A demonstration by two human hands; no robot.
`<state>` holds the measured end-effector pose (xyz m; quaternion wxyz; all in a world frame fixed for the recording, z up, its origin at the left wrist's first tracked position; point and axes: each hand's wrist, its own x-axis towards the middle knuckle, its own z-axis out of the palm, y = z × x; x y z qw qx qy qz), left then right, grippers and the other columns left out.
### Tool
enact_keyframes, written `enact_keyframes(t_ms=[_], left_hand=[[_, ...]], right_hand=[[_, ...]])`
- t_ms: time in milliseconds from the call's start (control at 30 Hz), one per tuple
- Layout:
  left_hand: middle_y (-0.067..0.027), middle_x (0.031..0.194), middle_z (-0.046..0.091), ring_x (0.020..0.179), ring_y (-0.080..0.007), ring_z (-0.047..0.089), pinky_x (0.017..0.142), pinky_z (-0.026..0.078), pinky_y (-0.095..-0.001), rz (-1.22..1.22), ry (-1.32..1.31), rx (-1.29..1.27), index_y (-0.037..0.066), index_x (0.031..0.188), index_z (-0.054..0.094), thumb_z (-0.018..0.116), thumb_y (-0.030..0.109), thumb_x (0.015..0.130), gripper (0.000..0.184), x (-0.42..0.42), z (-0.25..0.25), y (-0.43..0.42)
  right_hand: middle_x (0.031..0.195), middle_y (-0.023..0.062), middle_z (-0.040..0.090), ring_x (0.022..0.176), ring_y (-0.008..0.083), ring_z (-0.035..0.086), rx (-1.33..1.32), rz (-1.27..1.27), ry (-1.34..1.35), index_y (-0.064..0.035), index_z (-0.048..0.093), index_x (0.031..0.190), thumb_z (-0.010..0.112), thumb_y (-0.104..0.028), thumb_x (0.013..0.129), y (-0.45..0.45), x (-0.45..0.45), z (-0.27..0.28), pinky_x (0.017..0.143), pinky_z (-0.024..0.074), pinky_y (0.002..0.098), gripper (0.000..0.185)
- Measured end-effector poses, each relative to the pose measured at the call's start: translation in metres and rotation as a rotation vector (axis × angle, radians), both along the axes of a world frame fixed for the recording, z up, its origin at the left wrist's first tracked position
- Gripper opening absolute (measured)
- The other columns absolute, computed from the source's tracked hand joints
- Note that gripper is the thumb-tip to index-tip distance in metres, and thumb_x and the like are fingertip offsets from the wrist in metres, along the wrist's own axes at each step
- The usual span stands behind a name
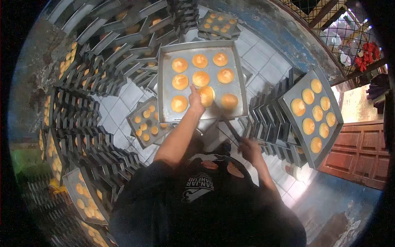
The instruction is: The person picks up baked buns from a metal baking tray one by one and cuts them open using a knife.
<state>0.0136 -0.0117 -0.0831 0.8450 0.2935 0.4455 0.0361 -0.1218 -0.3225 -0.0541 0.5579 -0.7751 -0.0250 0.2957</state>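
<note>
A square metal baking tray (163,82) holds several round golden buns, such as this bun (180,82) at its left side. My left hand (196,103) reaches over the tray's near edge, its fingers closed around a glossy bun (207,96) that looks slightly raised. In my right hand (250,150) is the end of a long, dark, flat-bladed tool (230,128). It slants up toward the held bun; its far end is blurred, so I cannot tell if it touches the bun.
To the right, a tray of buns (295,119) tops a tall stack of trays. More stacked trays (82,140) crowd the left side. Another bun tray (140,136) sits lower on the left, above white floor tiles (131,94). A whitish bucket (293,169) stands at lower right.
</note>
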Motion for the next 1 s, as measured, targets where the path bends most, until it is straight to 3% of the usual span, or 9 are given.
enact_keyframes(t_ms=[100,333,467,533,700,767,800,900,1000], left_hand=[[-0.0171,0.114,0.067,0.098,-0.033,0.067,0.086,0.052,-0.0462,-0.296,0.012,0.602,-0.001,0.115,0.063,0.046,0.054,0.102,0.059,-0.007,-0.068,0.015],[-0.0243,0.109,0.066,0.109,-0.0404,0.061,0.093,0.048,-0.0482,-0.283,0.078,1.858,-0.003,0.106,0.066,0.056,0.039,0.097,0.044,-0.051,-0.056,0.095],[-0.0255,0.111,0.067,0.113,-0.0416,0.06,0.099,0.046,-0.0495,-0.661,0.444,1.629,-0.002,0.108,0.067,0.066,0.055,0.085,0.061,-0.065,-0.059,0.113],[-0.026,0.106,0.069,0.106,-0.0375,0.065,0.093,0.051,-0.0463,-0.779,0.442,1.594,-0.004,0.108,0.067,0.078,0.056,0.073,0.07,-0.066,-0.041,0.102],[-0.0206,0.104,0.069,0.099,-0.025,0.069,0.081,0.056,-0.037,-0.605,0.126,1.16,-0.002,0.12,0.059,0.089,0.034,0.069,0.069,-0.077,-0.052,0.084],[-0.0162,0.101,0.069,0.091,-0.0194,0.07,0.067,0.06,-0.0334,-0.345,-0.074,0.825,0.0,0.122,0.052,0.081,0.024,0.085,0.053,-0.071,-0.056,0.083],[-0.0162,0.101,0.069,0.091,-0.0194,0.07,0.067,0.06,-0.0334,-0.334,-0.079,0.83,0.0,0.122,0.052,0.081,0.024,0.085,0.053,-0.069,-0.052,0.082],[-0.009,0.113,0.068,0.099,-0.0212,0.068,0.084,0.057,-0.04,0.059,-0.51,-0.161,0.008,0.124,0.06,0.065,0.042,0.096,0.044,-0.063,-0.024,0.078],[-0.0056,0.109,0.07,0.094,-0.0216,0.068,0.082,0.056,-0.0382,0.153,-0.504,-0.171,0.012,0.121,0.062,0.055,0.054,0.098,0.049,-0.056,-0.003,0.071]], right_hand=[[0.078,0.0012,0.067,0.051,0.0059,0.047,-0.05,-0.099,0.199,-0.004,0.069,0.109,0.055,-0.016,0.1,-0.049,-0.03,0.028,0.044,0.0307,0.0225,0.021],[0.073,0.0011,0.06,0.047,0.0044,0.041,0.103,-0.252,0.068,-0.0019,0.064,0.118,0.056,-0.019,0.102,-0.021,-0.028,0.007,0.041,0.027,0.0219,0.025],[0.075,0.0005,0.062,0.051,0.0076,0.046,0.15,-0.123,0.062,-0.0026,0.067,0.121,0.057,-0.017,0.098,0.004,-0.005,-0.004,0.045,0.0351,0.0244,0.029],[0.076,0.0017,0.064,0.057,0.01,0.052,0.12,0.029,-0.334,-0.0028,0.068,0.121,0.057,-0.017,0.096,0.018,0.007,-0.012,0.052,0.0429,0.0268,0.03],[0.078,0.0093,0.067,0.07,0.0169,0.063,0.085,0.177,-0.185,-0.0032,0.063,0.128,0.053,-0.014,0.096,0.052,0.032,0.006,0.066,0.0513,0.0321,0.036],[0.078,0.0082,0.066,0.07,0.016,0.062,0.068,0.241,-0.409,-0.0037,0.06,0.133,0.052,-0.014,0.097,0.072,0.041,-0.006,0.067,0.0504,0.0306,0.038],[0.078,0.0076,0.065,0.07,0.0138,0.059,0.109,0.262,-0.363,-0.0023,0.057,0.135,0.052,-0.017,0.099,0.078,0.04,0.023,0.067,0.0498,0.0299,0.039],[0.083,0.0115,0.064,0.077,0.014,0.061,0.252,0.173,-0.318,0.0006,0.055,0.136,0.059,-0.02,0.101,0.094,0.035,0.034,0.072,0.0521,0.0326,0.041],[0.088,0.0161,0.067,0.079,0.0206,0.065,0.169,0.2,-0.434,0.0014,0.053,0.137,0.059,-0.017,0.099,0.098,0.033,0.038,0.074,0.0524,0.0349,0.043]])
